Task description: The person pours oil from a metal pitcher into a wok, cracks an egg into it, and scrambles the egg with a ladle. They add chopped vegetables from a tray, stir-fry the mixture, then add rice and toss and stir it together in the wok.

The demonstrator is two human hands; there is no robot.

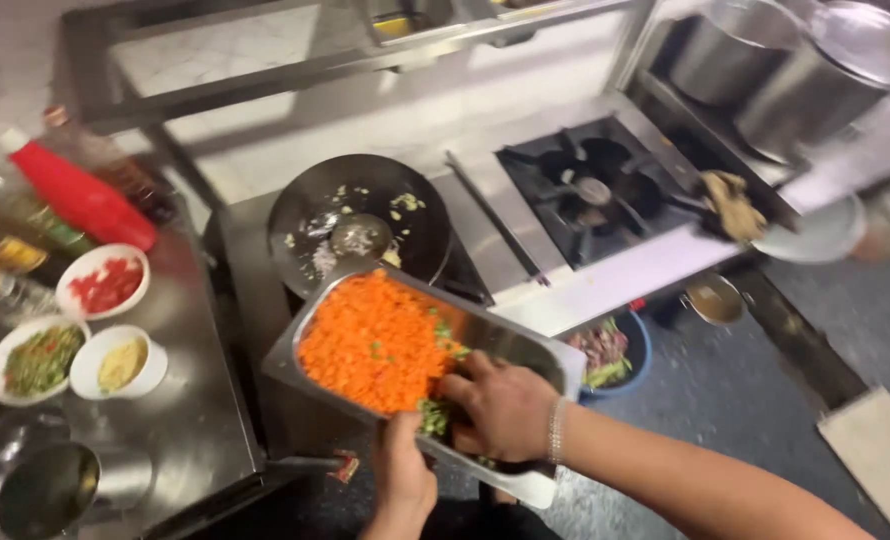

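A rectangular steel tray (525, 350) heaped with diced orange carrot (375, 345) and some green pieces is tilted toward a black wok (365, 205) on the stove. My left hand (403, 470) grips the tray's near edge from below. Inside the tray, my right hand (500, 405), a bracelet on its wrist, rests on the vegetables with fingers curled against the carrot. A ladle (360, 238) lies in the wok with a few food scraps.
On the steel counter at left stand bowls of red pieces (105, 283), green pieces (37, 358) and yellow paste (120, 362), bottles (80, 195) and a steel pot (50, 488). A free burner (595, 195) is at right, big pots (805, 70) behind, a bin (610, 352) below.
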